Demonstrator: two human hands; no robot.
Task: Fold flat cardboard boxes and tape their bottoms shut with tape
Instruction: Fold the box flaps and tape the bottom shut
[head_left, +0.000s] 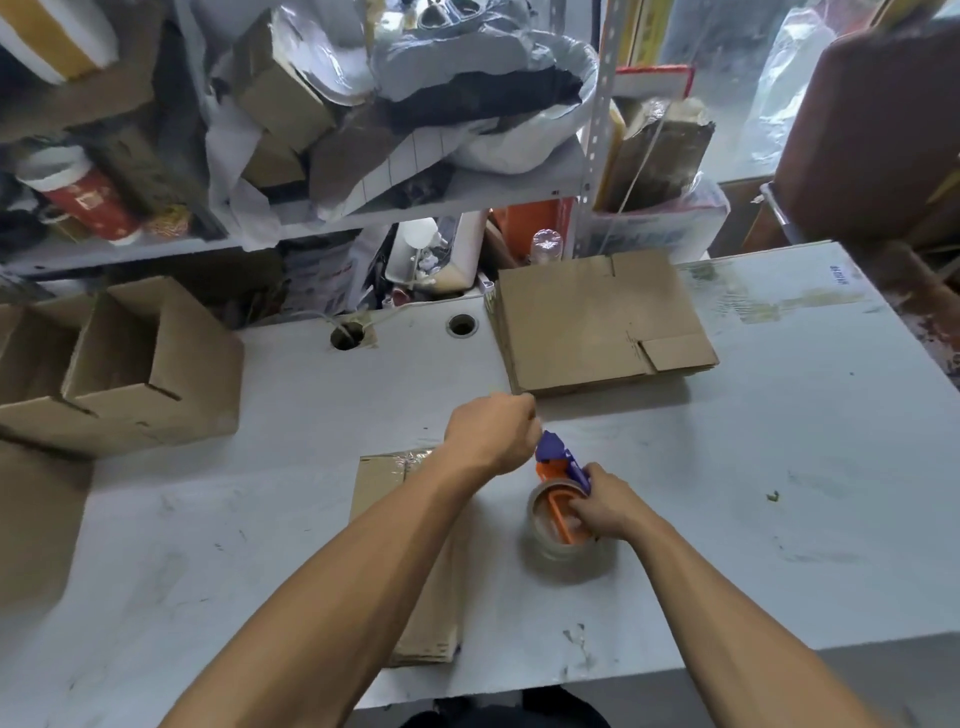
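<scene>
Folded boxes (130, 364) stand at the table's (779, 467) far left. Near centre, a taped box (415, 545) lies under the left forearm. Left hand (491, 434) pinches, apparently, the tape end; right hand (605, 506) grips the tape dispenser (563, 499) for tension. Flat boxes (597, 322) wait far right.

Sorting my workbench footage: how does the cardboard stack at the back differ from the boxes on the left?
The flat stack lies unfolded near the table's far edge; the folded boxes at the left stand erected. The stack shows only closed flat panels and flap slits; the boxes are open on top, with hollow insides showing. Both are plain brown cardboard.
</scene>
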